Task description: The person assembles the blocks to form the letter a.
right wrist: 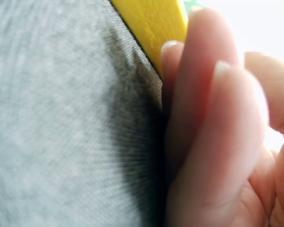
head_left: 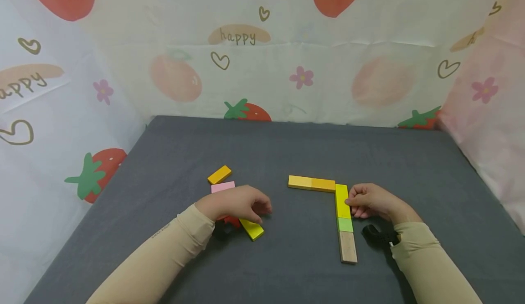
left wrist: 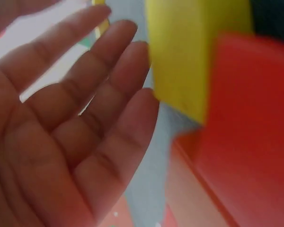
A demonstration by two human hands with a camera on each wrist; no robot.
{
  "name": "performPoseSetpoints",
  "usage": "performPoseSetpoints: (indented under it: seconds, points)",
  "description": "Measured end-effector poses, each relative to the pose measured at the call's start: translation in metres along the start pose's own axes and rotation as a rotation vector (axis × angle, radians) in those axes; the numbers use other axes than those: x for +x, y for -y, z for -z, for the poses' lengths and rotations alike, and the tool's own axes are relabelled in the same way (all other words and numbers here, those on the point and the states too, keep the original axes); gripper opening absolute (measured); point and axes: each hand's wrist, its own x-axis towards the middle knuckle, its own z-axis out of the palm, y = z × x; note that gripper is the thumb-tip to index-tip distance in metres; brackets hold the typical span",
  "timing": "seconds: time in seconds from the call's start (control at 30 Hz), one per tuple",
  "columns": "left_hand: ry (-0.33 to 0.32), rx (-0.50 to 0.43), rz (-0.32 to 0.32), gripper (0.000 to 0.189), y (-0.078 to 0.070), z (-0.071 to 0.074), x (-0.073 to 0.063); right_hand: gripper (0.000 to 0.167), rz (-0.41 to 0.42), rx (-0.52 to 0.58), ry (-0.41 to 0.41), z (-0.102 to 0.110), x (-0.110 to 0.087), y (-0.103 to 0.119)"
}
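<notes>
Over a small group of blocks on the left, my left hand (head_left: 242, 203) hovers palm down with loosely bent fingers and grips nothing. Partly hidden under it are a pink block (head_left: 223, 187), a red block (head_left: 232, 221) and a yellow-green block (head_left: 252, 230). The left wrist view shows the fingers spread beside a yellow block (left wrist: 180, 52) and a red block (left wrist: 251, 132). My right hand (head_left: 375, 202) rests at the right side of a long yellow block (head_left: 342, 200), its fingertips right at the edge. Below that block, a light green block (head_left: 345, 224) and a plain wooden block (head_left: 348, 247) continue the line.
A pale yellow block (head_left: 300, 182) and an orange block (head_left: 323, 185) lie end to end, forming a corner with the line. Another orange block (head_left: 219, 175) lies at the left. Dark grey cloth (head_left: 295, 267) covers the table, with printed curtains (head_left: 279, 58) behind and beside it.
</notes>
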Motion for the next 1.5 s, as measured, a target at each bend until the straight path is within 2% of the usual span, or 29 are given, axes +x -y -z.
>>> performPoseSetpoints:
  seconds: [0.17, 0.4, 0.7, 0.83, 1.07, 1.27, 1.5]
  points:
    - [0.062, -0.012, -0.001, 0.024, 0.007, -0.002, -0.006, 0.016, -0.009, 0.002, -0.004, -0.001, 0.001, 0.000]
    - [0.080, 0.101, -0.032, 0.022, 0.011, -0.001, -0.009, 0.017, 0.000, -0.003, -0.006, -0.001, 0.001, 0.000]
    - [0.107, 0.130, -0.035, 0.018, 0.009, 0.000, -0.008, 0.017, -0.016, -0.011, -0.014, 0.000, 0.002, 0.000]
    - [0.083, 0.152, -0.059, 0.018, 0.009, -0.001, -0.007, 0.017, -0.021, -0.012, -0.016, 0.001, 0.002, -0.001]
    - [-0.026, 0.256, -0.177, 0.016, 0.006, -0.006, 0.000, 0.017, -0.028, -0.005, -0.018, 0.002, 0.002, -0.001]
    - [-0.066, 0.309, -0.171, 0.020, -0.003, -0.006, 0.007, 0.017, -0.030, -0.003, -0.016, 0.001, 0.002, 0.000]
    - [-0.083, 0.314, -0.166, 0.017, -0.005, -0.006, 0.011, 0.016, -0.028, -0.006, -0.016, 0.000, 0.002, 0.000]
